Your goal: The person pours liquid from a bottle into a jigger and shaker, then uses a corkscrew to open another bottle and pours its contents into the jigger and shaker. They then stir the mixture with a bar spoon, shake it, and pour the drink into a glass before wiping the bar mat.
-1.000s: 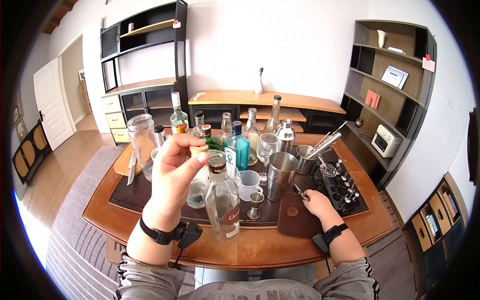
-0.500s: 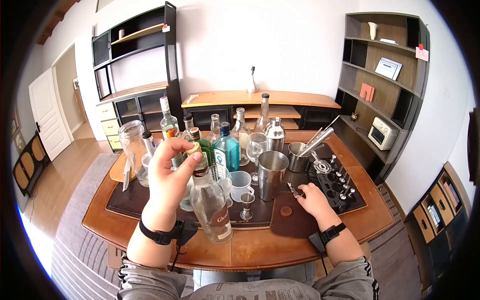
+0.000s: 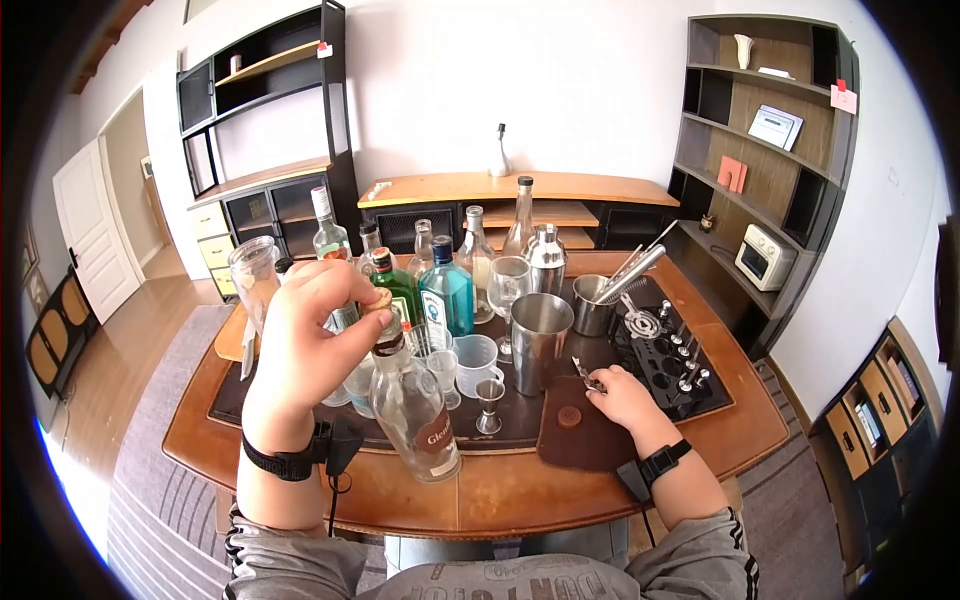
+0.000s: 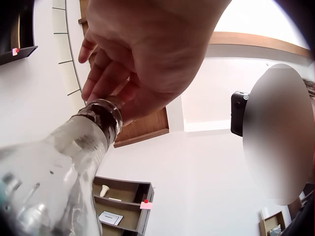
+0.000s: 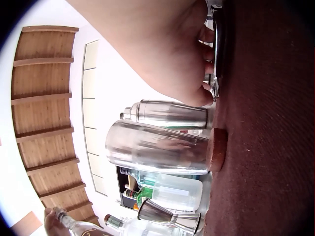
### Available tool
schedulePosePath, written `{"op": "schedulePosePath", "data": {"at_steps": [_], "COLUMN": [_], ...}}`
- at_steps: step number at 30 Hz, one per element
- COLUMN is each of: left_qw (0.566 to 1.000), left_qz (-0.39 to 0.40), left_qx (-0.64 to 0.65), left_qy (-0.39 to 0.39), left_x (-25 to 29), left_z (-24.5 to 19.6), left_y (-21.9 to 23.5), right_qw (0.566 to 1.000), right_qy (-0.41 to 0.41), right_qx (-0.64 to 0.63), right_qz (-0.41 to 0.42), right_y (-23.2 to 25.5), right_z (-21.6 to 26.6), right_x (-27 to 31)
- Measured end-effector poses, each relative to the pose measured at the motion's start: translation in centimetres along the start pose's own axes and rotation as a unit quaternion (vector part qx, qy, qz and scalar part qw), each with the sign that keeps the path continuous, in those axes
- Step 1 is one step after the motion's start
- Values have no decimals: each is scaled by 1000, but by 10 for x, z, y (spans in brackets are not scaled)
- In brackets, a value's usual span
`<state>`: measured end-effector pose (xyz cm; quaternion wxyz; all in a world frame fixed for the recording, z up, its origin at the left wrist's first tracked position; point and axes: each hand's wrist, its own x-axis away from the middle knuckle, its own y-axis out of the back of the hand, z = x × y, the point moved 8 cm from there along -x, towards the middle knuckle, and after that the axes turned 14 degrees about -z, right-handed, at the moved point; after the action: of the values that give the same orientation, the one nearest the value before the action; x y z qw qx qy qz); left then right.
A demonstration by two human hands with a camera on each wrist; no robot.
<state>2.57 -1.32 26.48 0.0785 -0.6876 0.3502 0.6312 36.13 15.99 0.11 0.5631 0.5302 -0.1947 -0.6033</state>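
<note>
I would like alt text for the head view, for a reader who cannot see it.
A person's left hand pinches a cork at the mouth of a clear bottle, while the right hand holds a small metal tool. Other bottles, glasses and metal cups stand on the brown table.

head: forward, down; left wrist: close, upward; right wrist: low, tipped sideways; all share bottle [image 3: 412,415]

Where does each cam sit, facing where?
Head: worn on head, facing forward and down over the table; shows left hand, right hand, both sleeves.
Left wrist: strapped there, facing up past the bottle; shows left hand, blurred head.
Right wrist: strapped there, facing low across the mat, picture sideways; shows both hands.
Head and right wrist views share the tin and jigger.
</note>
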Motion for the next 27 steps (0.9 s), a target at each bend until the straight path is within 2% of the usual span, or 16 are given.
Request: {"op": "schedulePosePath", "data": {"at_steps": [1, 7, 10, 16, 19, 22, 23, 26, 27], "left_qw": [1000, 986, 989, 974, 974, 970, 957, 972, 977], "left_qz": [6, -25, -27, -43, 4, 19, -9, -12, -38], "left_qx": [13, 111, 85, 140, 141, 167, 195, 149, 150], "left_qy": [-15, 121, 115, 171, 175, 175, 213, 181, 149], "left_x": [-2, 12, 12, 16, 12, 8, 11, 19, 21], "left_z": [-1, 29, 27, 37, 39, 31, 30, 25, 25], "left_y": [-1, -6, -7, -14, -17, -19, -20, -25, -27], "right_qw": [1000, 1000, 1000, 999, 999, 999, 997, 997, 997], "right_qy": [-2, 7, 11, 1, 3, 10, 29, 21, 24], "right_qx": [-2, -11, -4, -24, -28, -34, -47, -62, -62], "right_qz": [0, -7, -12, -23, -22, -25, -46, -34, -35], "right_y": [1, -3, 1, 8, 12, 11, 12, 10, 10], "right_z": [0, -5, -2, -1, 2, 1, 3, 1, 1], "right_x": [0, -1, -1, -1, 1, 2, 2, 3, 3]}}
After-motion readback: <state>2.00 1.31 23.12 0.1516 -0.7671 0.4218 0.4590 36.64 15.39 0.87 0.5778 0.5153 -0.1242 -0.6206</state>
